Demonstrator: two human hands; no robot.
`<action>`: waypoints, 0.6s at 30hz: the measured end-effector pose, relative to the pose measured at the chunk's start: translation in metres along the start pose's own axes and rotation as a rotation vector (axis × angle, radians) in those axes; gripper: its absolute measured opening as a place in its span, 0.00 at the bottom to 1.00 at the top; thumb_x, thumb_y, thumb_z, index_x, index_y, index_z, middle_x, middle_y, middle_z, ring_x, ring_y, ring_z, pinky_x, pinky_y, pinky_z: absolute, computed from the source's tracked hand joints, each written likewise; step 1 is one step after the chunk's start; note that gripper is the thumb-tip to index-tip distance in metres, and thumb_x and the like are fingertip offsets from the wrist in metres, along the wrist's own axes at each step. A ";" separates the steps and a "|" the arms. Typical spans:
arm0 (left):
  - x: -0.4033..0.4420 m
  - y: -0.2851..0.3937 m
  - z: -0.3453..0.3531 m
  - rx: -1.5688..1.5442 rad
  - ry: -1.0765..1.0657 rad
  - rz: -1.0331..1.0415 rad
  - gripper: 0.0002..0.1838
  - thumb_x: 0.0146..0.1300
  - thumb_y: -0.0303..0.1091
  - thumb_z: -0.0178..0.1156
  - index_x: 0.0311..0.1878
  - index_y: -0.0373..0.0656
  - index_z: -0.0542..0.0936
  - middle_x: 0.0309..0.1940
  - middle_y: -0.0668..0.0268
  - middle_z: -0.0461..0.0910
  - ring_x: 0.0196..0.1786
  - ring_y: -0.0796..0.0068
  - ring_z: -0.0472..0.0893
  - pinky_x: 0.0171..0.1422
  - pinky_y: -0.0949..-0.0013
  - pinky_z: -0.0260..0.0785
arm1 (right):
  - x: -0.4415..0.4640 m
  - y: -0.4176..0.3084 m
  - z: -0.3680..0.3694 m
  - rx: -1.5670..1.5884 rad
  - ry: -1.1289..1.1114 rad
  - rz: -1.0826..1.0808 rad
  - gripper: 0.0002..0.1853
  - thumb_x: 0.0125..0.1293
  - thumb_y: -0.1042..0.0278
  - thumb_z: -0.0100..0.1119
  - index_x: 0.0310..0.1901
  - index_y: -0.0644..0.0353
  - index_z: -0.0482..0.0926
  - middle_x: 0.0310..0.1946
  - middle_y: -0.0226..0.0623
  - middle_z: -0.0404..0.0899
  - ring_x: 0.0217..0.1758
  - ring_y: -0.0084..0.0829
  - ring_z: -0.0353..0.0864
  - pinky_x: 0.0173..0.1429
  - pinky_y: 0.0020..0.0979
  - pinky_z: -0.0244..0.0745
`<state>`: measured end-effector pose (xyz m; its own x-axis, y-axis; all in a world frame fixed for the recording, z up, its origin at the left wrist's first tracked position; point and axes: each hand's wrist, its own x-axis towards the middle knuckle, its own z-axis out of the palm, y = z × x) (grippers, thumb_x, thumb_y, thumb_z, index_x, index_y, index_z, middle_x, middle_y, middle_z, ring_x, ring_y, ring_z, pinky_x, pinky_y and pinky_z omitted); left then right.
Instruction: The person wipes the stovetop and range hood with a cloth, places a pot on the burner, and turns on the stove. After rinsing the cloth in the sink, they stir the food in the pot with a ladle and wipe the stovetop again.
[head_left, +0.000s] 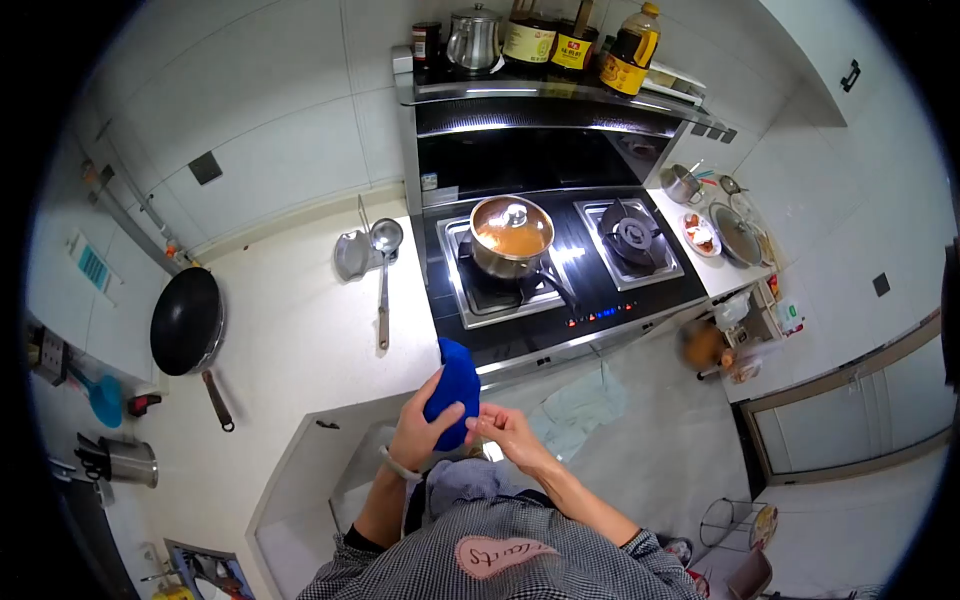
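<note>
A bright blue folded cloth [456, 385] is gripped by my left hand [415, 430], thumb lying across its face and fingers behind it. My right hand [507, 437] is closed at the cloth's lower right edge, its fingertips pinched together against it. Both hands are in front of my checked apron, just off the counter's front edge. Beyond them a lidded pot [512, 238] with brownish contents stands on the left burner of the black gas stove [590, 285], its handle pointing toward the front right.
On the left counter [290, 330] lie a ladle [385, 270], a metal spatula [351, 256] and a black frying pan [187, 322]. The right burner [632, 235] bears no pot. Sauce bottles [630, 50] line the shelf above. A plate of food [700, 234] stands right of the stove.
</note>
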<state>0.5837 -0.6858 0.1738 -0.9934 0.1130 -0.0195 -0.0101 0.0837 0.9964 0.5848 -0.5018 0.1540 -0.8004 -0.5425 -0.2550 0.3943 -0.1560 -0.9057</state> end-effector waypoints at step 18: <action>0.216 -0.179 -0.064 0.980 0.568 -0.527 0.24 0.62 0.47 0.57 0.48 0.32 0.75 0.47 0.43 0.76 0.53 0.45 0.75 0.58 0.51 0.68 | 0.088 -0.070 -0.175 -0.039 -0.157 0.298 0.13 0.72 0.63 0.51 0.52 0.58 0.77 0.39 0.29 0.81 0.38 0.18 0.78 0.44 0.21 0.73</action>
<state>0.3632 -0.7402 -0.0039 -0.8055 -0.5811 -0.1160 -0.5746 0.7180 0.3928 0.4075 -0.3945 0.1356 -0.5724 -0.6803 -0.4577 0.5804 0.0581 -0.8122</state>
